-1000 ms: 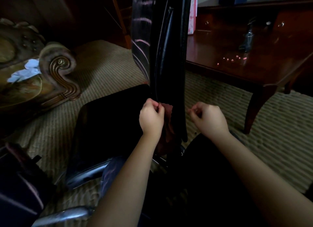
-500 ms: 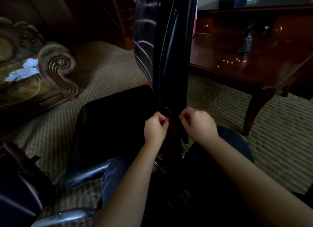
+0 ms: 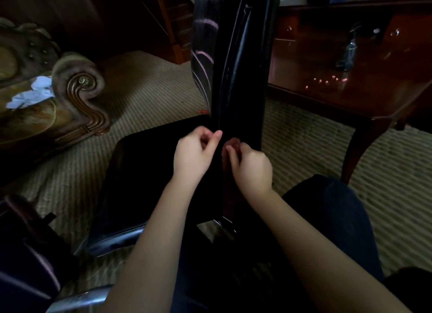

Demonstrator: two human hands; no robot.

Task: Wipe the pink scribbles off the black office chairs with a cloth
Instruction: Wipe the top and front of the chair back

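Head view, chair: black glossy office chair [image 3: 240,79] stands on the striped beige carpet [image 3: 145,88], its backrest upright and seen edge-on, its seat to the left.
Scribbles: pink scribbles [image 3: 205,55] streak the backrest's left face.
Cloth: dark reddish cloth [image 3: 228,170] hangs at the backrest's lower edge, between both hands.
Right hand [image 3: 251,167]: fingertips pinch the cloth's top.
Left hand [image 3: 195,153]: fingers curled just beside the cloth; whether it holds anything cannot be told.
Surroundings: dark red wooden table [image 3: 350,95] on the right; carved armchair [image 3: 77,90] on the left.
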